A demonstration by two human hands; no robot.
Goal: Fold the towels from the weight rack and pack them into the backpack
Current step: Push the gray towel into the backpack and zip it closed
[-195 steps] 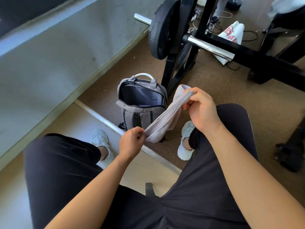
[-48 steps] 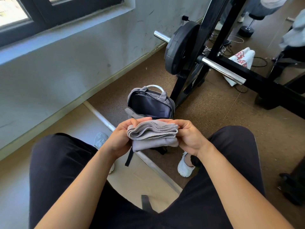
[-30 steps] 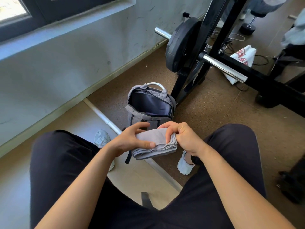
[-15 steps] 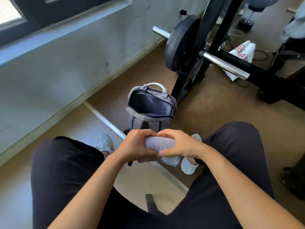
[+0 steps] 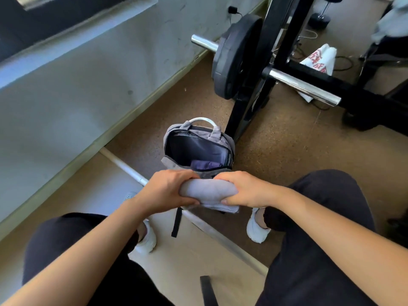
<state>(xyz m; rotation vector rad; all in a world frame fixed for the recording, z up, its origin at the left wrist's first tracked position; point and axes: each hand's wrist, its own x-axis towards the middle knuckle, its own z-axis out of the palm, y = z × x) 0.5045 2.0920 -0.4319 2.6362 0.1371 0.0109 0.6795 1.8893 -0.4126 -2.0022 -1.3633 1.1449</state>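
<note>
Flooring [image 5: 287, 151] of speckled brown cork fills the head view from centre toward 3 o'clock. A paler, smooth panel [image 5: 88, 195] lies toward 8 o'clock, divided from the cork by a pale metal strip [image 5: 123, 164] running diagonally. A grey-white wall [image 5: 77, 96] with greenish skirting rises at 10 o'clock, with a dark window [image 5: 44, 18] above it at 11. At 1 o'clock stands the black weight rack [image 5: 280, 40], carrying a black weight plate [image 5: 234, 58] on a chrome bar [image 5: 302, 87]; a white bag with red print [image 5: 320, 60] lies on the floor behind it at 2 o'clock. Just above centre the grey backpack [image 5: 221, 138] stands upright and unzipped beside the rack's foot, with something purple [image 5: 205, 164] inside. Before its mouth, near centre, the folded grey towel [image 5: 207, 192] is held as a thick roll: the left hand [image 5: 167, 191] grips its left end and the right hand [image 5: 247, 191] its right end, the fingers of both curled round it. White shoes [image 5: 256, 228] rest on the floor toward 6 o'clock, below black trousers [image 5: 320, 217].
</note>
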